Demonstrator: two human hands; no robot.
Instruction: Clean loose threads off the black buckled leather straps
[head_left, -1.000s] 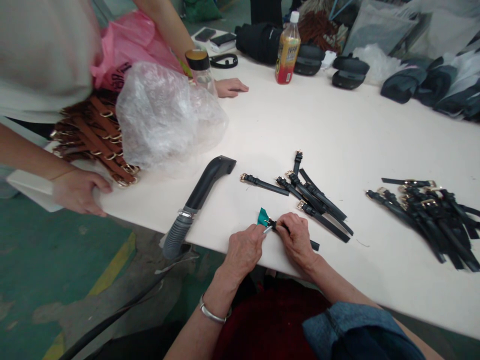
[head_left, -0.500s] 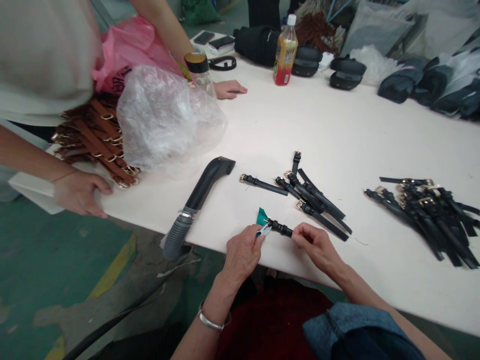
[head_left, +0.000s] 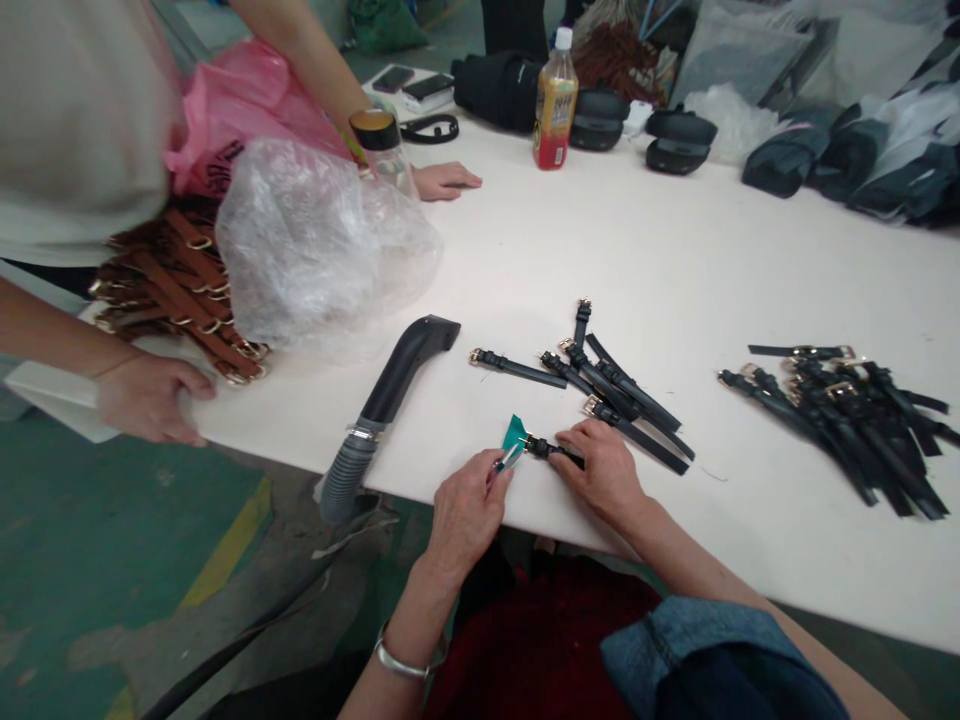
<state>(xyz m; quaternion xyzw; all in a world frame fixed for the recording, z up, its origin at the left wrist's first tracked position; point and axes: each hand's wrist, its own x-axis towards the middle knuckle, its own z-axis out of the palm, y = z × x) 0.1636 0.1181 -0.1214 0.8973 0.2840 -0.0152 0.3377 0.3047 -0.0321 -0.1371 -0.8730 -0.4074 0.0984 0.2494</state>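
Note:
My left hand (head_left: 471, 500) is closed around small metal snips (head_left: 509, 459), whose tips point toward the buckle end of a short black strap (head_left: 541, 447). A teal scrap (head_left: 514, 432) lies at that buckle, partly behind the snips; I cannot tell whether it is attached. My right hand (head_left: 600, 465) is closed on the strap, fingers over its plain end, holding it at the white table. Just beyond my hands lies a loose pile of black buckled straps (head_left: 622, 385), one strap (head_left: 521, 368) a little apart on the left.
A bigger heap of black straps (head_left: 847, 420) lies right. Left are a black nozzle (head_left: 397, 375) on a grey hose, a clear plastic bag (head_left: 315, 250), brown straps (head_left: 176, 280) and another person's hands (head_left: 154, 395). A drink bottle (head_left: 556, 105) and black cases (head_left: 679, 140) stand behind.
My right hand has slid left along the strap toward the buckle and now lies flatter over it. My left hand keeps the snips by the buckle. The whole view has shifted slightly.

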